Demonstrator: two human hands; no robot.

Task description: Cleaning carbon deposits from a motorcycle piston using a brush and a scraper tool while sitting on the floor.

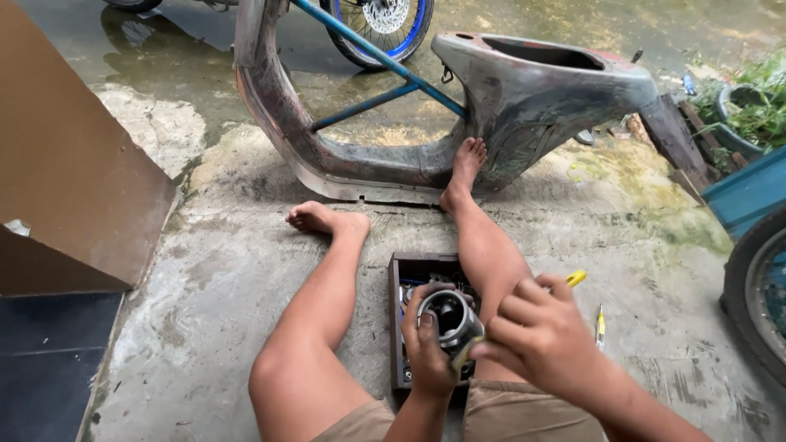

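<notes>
Close to me, low in the view at about 6 o'clock, my left hand point(427, 348) is curled tight around a round metal part point(453, 321), like a short fat ring with a dark hole in the middle. It looks grey, shiny in spots and a bit greasy, and it sits just above my lap, over the small dark tray of parts point(397, 327). My right hand point(536, 331) is at its 3 o'clock side, fingers folded shut around a tool with a yellow handle point(576, 278), and the tool tip seems to touch the ring's edge. I think the ring could slip, because it looks oily and only one hand grips it. If it falls, it may hit my leg or knock the small bits out of the tray. The tool could also slide off and poke my left thumb. A second yellow tool point(601, 323) lies on the wet concrete floor point(213, 278) at 3 o'clock. Farther off, at 12 o'clock, my bare foot rests against the old scooter body point(524, 98), and a blue-rimmed wheel point(385, 24) stands behind it.
</notes>
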